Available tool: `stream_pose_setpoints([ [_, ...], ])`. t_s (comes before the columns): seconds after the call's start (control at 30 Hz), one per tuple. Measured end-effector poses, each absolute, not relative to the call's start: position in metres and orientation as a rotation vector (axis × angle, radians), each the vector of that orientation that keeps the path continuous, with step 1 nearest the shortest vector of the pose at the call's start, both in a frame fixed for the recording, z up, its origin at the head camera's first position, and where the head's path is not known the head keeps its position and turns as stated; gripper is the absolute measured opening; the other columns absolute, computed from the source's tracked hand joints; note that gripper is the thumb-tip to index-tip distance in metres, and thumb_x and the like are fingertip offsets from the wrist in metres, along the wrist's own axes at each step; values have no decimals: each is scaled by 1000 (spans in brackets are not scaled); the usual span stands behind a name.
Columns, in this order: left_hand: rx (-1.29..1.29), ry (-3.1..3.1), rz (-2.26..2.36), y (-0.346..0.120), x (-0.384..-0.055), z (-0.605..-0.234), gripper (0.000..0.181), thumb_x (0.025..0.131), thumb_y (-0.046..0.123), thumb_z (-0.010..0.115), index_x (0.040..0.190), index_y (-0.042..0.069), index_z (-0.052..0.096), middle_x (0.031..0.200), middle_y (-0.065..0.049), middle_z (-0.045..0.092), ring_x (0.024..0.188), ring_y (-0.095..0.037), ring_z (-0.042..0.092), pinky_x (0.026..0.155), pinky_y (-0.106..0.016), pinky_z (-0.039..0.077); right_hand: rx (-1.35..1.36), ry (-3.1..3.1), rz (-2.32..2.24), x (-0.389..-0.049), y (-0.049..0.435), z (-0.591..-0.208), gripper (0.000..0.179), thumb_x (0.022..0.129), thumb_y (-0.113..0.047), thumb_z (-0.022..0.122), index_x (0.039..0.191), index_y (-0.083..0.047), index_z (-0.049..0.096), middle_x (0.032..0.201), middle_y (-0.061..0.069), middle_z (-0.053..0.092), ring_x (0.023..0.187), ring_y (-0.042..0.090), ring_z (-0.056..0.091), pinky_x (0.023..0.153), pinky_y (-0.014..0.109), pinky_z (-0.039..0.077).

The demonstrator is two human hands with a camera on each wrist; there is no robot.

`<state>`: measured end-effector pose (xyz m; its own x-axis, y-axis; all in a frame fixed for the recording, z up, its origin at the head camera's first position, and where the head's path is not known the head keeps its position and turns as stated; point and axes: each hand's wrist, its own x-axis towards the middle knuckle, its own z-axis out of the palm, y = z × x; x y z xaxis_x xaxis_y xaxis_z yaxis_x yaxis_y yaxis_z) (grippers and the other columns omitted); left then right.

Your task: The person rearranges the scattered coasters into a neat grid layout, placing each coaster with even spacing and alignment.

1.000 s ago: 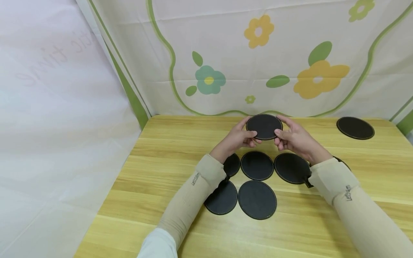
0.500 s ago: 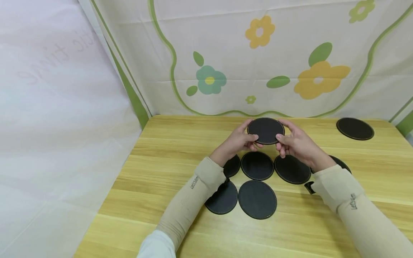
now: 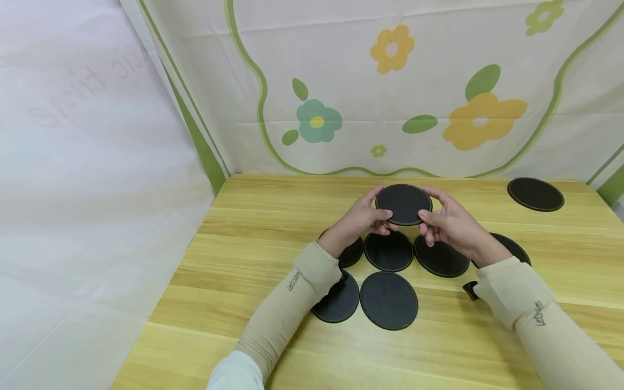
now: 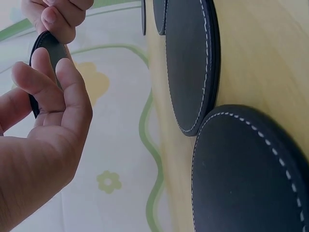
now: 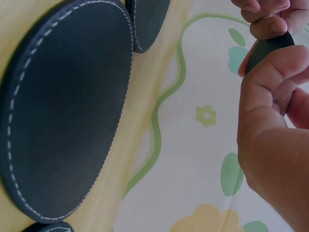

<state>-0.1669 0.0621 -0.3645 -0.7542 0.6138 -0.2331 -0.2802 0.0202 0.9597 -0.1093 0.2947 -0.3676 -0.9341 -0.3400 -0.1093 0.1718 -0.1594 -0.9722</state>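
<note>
Both hands hold one round black coaster with a stitched rim (image 3: 403, 203) above the table, its top face tilted toward me. My left hand (image 3: 363, 216) pinches the coaster's left edge, thumb on top and fingers behind. At the opposite edge, my right hand (image 3: 450, 222) grips it the same way. Below lies a row of similar coasters, among them a middle one (image 3: 388, 253) and one to its right (image 3: 441, 259). The row's left coaster (image 3: 352, 253) is partly covered by my left wrist. In the right wrist view, fingers hide most of the held coaster (image 5: 265, 50).
Nearer me, two more coasters lie side by side, a left one (image 3: 336, 300) partly under my sleeve and a right one (image 3: 389, 300). Another coaster (image 3: 535, 194) lies alone at the table's back right. A flower-printed curtain (image 3: 361, 86) hangs behind the wooden table (image 3: 234, 260).
Both hands have brought the held coaster slightly lower and toward me, closer above the row. The coasters on the table have stayed put.
</note>
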Motion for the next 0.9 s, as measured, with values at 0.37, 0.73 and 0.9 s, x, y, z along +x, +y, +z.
stream_pose_setpoints([
  [0.37,315,1676,1792,63,-157,-366,76,101,1,58,163,24,20,76,-14,71,53,-15,62,63,-28,57,-197,1814,-2146,-100,296,-370,66,106,-11,55,153,-10,8,69,9,64,51,17,59,52,33,54],
  [0.73,338,1617,1753,62,-148,-375,77,102,3,60,163,23,18,76,-13,72,55,-15,63,66,-28,58,-143,1857,-2147,-89,302,-373,53,105,-8,56,143,-9,20,68,10,66,51,19,60,54,34,54],
  [0.9,407,1620,1696,64,-143,-374,77,102,5,59,164,23,15,80,-15,73,55,-15,62,69,-30,58,-137,1816,-2192,-82,313,-377,37,106,-6,53,134,-11,30,69,11,66,51,20,60,55,34,54],
])
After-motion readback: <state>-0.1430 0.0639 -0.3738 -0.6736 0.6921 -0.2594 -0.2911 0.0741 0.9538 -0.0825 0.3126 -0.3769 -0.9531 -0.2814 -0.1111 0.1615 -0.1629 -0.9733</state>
